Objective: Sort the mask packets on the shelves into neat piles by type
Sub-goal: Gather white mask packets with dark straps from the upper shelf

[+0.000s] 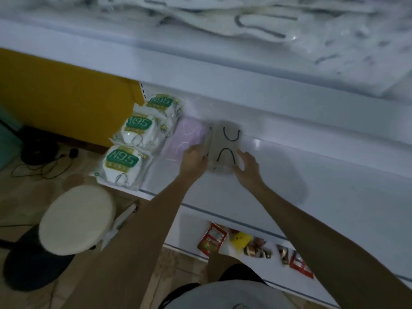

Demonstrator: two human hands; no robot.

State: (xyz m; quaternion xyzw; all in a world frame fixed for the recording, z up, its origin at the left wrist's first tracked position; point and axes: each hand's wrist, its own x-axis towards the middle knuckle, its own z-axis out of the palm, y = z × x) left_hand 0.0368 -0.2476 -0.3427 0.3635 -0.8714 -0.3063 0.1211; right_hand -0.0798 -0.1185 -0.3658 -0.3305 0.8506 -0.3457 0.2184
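Grey packets [224,148] — held between left hand [194,158], right hand [247,168].

Two hands hold some flat grey mask packets with black ear loops [224,150] on the white middle shelf [312,175]. The left hand [194,158] grips their left edge. The right hand [247,166] grips their right edge. A pale pink mask packet [187,139] lies just beside them on the left. Past it sit white packets with green N95 labels [138,128]. A round cream stool [77,219] stands on the floor.

Blurred, cropped
White plastic-wrapped mask packets [245,23] smear past the top edge; red snack packet [211,238] shows unreadable print.
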